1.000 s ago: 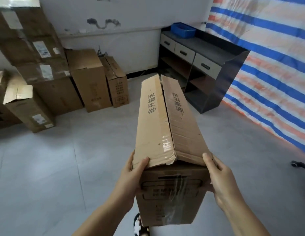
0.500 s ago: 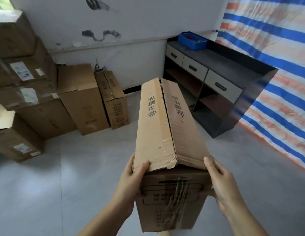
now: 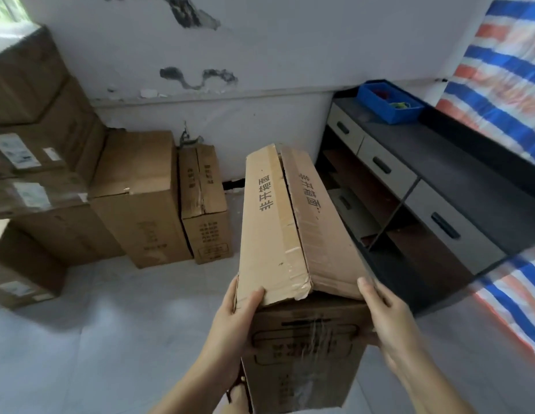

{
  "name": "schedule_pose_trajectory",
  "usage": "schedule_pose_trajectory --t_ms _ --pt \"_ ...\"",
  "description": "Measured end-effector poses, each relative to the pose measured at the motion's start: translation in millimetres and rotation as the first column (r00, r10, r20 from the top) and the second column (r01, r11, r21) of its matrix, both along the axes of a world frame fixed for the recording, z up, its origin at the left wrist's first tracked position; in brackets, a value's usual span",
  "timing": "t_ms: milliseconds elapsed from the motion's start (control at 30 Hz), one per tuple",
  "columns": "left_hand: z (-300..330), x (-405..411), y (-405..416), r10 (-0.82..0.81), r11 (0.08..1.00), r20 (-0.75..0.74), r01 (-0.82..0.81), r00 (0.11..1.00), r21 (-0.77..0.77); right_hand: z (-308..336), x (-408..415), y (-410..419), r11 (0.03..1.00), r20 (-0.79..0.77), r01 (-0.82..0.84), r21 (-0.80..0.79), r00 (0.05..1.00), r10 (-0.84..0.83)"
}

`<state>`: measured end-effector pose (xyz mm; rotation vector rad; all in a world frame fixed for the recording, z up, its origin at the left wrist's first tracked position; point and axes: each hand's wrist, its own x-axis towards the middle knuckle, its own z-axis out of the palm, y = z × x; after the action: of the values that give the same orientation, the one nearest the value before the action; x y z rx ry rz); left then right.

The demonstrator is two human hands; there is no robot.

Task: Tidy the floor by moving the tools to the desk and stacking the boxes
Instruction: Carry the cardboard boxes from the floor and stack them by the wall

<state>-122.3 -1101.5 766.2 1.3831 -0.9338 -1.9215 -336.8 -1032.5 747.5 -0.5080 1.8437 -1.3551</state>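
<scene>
I carry a long brown cardboard box in front of me, its length pointing away toward the wall. My left hand grips its near left corner, thumb on the top flap. My right hand holds the near right side, fingers wrapped round the end face. Ahead on the floor a narrow box stands against the wall beside a wider box. A tall stack of boxes fills the left. The dark desk stands at the right.
A blue bin with small items sits on the desk's far end. Grey drawers and open shelves face me below the desktop. A striped tarp hangs behind the desk. Grey floor spreads between me and the boxes.
I have walked closer to the wall with the box in both hands. The floor boxes and the desk look larger and nearer; my grip is unchanged.
</scene>
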Motion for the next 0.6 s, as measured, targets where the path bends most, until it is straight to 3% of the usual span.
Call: schedule_pose_trajectory --t_ms 233,600 --pt "-25 -55 -157 0.083 0.996 0.002 -0.083 0.997 0.037 -28 -62 -170 0.996 -0.032 -0.072 0.06 0.997 0.073" --pt "-57 -135 -382 0.168 0.983 0.078 -0.173 0.983 0.057 -67 -141 -414 0.984 0.071 -0.165 0.071 0.985 0.16"
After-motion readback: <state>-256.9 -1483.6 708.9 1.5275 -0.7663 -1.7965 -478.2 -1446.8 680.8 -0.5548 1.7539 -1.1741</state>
